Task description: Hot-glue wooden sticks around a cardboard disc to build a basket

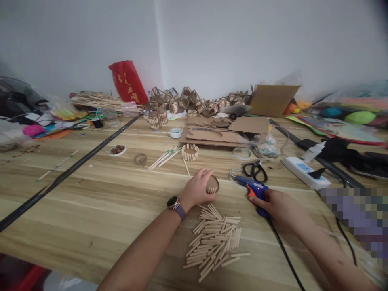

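My left hand (198, 186), a watch on its wrist, is closed on a round cardboard base (214, 182) with a corrugated rim and a few short sticks standing along its near edge. My right hand (274, 204) grips a blue glue gun (257, 193) by its handle, a finger near the orange trigger. The nozzle points left, apart from the base. Just below my left hand lies a loose pile of short wooden sticks (214, 238). Beyond it stands a ring of upright sticks on a round base (190, 152).
Black-handled scissors (255, 171) and a tape roll (241, 153) lie behind the glue gun. A white power strip (306, 173) is at right. Cardboard sheets (212, 135), a dish of brown beads (117, 150) and many small stick buckets (200, 103) stand farther back. The gun's cord (285, 250) trails toward me.
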Demonstrator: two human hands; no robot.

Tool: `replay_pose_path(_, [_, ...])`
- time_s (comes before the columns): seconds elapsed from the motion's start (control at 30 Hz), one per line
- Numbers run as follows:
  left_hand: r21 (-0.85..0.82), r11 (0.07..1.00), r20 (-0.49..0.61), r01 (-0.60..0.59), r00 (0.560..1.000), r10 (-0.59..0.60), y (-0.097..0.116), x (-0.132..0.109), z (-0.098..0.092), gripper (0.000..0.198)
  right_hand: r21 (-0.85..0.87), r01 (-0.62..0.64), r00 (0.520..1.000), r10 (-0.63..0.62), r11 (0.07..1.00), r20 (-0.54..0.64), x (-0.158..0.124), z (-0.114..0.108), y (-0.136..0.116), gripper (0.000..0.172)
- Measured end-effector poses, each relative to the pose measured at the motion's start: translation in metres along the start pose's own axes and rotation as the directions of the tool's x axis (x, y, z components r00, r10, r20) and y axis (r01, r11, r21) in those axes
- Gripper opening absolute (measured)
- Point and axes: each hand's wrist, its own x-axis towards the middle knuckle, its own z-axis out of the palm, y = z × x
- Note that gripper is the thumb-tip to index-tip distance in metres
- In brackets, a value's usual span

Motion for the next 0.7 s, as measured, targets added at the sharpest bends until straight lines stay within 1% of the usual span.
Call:
replay_pose_path(0.07, [-0.001, 1.000, 0.008, -0.001, 1.000, 0.001, -0.001, 0.000, 0.000, 0.079, 0.159, -0.074, 0.994, 0.061, 0.985, 0.087, 0.000, 0.001, 0.001, 0.044])
replay_pose_path(0.1, [-0.004, 1.000, 0.012, -0.006, 1.000, 0.006, -0.001, 0.000, 0.000, 0.078, 0.276, -0.113, 0.987, 0.074, 0.955, 0.145, 0.000, -0.001, 0.000, 0.043])
replay_pose_path(0.13, [-0.007, 1.000, 0.016, -0.011, 1.000, 0.011, -0.001, 0.000, 0.000, 0.077, 0.427, -0.140, 0.981, 0.068, 0.893, 0.179, -0.002, -0.003, -0.001, 0.041])
replay_pose_path(0.17, [-0.010, 1.000, 0.017, -0.018, 1.000, 0.018, -0.001, 0.000, 0.000, 0.077, 0.587, -0.161, 0.980, 0.058, 0.793, 0.190, -0.004, -0.005, -0.003, 0.040])
replay_pose_path(0.2, [-0.014, 1.000, 0.016, -0.025, 1.000, 0.025, -0.002, 0.000, 0.001, 0.076, 0.732, -0.172, 0.981, 0.049, 0.659, 0.187, -0.006, -0.007, -0.006, 0.039])
replay_pose_path(0.23, [-0.018, 0.999, 0.014, -0.031, 0.999, 0.032, -0.002, -0.001, 0.001, 0.075, 0.845, -0.175, 0.983, 0.041, 0.506, 0.179, -0.009, -0.009, -0.009, 0.038])
replay_pose_path(0.27, [-0.023, 0.999, 0.012, -0.038, 0.999, 0.039, -0.003, -0.001, 0.001, 0.075, 0.918, -0.180, 0.983, 0.033, 0.354, 0.180, -0.012, -0.010, -0.013, 0.036])
replay_pose_path(0.3, [-0.029, 0.999, 0.010, -0.045, 0.999, 0.045, -0.003, -0.001, 0.001, 0.075, 0.955, -0.193, 0.981, 0.017, 0.225, 0.195, -0.014, -0.010, -0.017, 0.035])
replay_pose_path(0.33, [-0.034, 0.998, 0.008, -0.051, 0.999, 0.052, -0.003, -0.001, 0.000, 0.075, 0.968, -0.213, 0.976, -0.008, 0.132, 0.216, -0.017, -0.010, -0.021, 0.033])
replay_pose_path(0.37, [-0.036, 0.998, 0.006, -0.060, 0.998, 0.061, -0.003, -0.001, 0.000, 0.076, 0.969, -0.236, 0.970, -0.040, 0.079, 0.239, -0.019, -0.009, -0.024, 0.032])
replay_pose_path(0.4, [-0.035, 0.997, 0.004, -0.071, 0.997, 0.071, -0.004, -0.001, 0.000, 0.076, 0.965, -0.255, 0.964, -0.069, 0.059, 0.259, -0.020, -0.008, -0.027, 0.031])
replay_pose_path(0.43, [-0.031, 0.996, 0.001, -0.082, 0.997, 0.082, -0.004, -0.001, 0.000, 0.076, 0.960, -0.271, 0.957, -0.092, 0.070, 0.277, -0.021, -0.006, -0.028, 0.031])
replay_pose_path(0.47, [-0.027, 0.995, 0.002, -0.093, 0.996, 0.093, -0.004, -0.001, -0.001, 0.076, 0.953, -0.282, 0.950, -0.107, 0.109, 0.293, -0.022, -0.004, -0.029, 0.032])
replay_pose_path(0.5, [-0.022, 0.995, 0.003, -0.101, 0.995, 0.101, -0.004, -0.001, -0.001, 0.075, 0.944, -0.282, 0.948, -0.105, 0.169, 0.302, -0.023, -0.001, -0.028, 0.034])
replay_pose_path(0.57, [-0.016, 0.994, 0.010, -0.106, 0.994, 0.107, -0.004, -0.001, -0.001, 0.074, 0.909, -0.257, 0.957, -0.046, 0.329, 0.287, -0.023, 0.006, -0.025, 0.040])
replay_pose_path(0.63, [-0.014, 0.994, 0.014, -0.106, 0.994, 0.106, -0.004, -0.001, -0.001, 0.073, 0.843, -0.208, 0.973, 0.020, 0.497, 0.228, -0.023, 0.012, -0.022, 0.046])
replay_pose_path(0.67, [-0.014, 0.994, 0.014, -0.107, 0.994, 0.108, -0.005, -0.001, -0.002, 0.073, 0.809, -0.172, 0.982, 0.032, 0.562, 0.187, -0.023, 0.014, -0.021, 0.048])
replay_pose_path(0.7, [-0.016, 0.994, 0.014, -0.109, 0.994, 0.110, -0.005, -0.001, -0.002, 0.073, 0.781, -0.133, 0.988, 0.017, 0.610, 0.154, -0.023, 0.016, -0.021, 0.049])
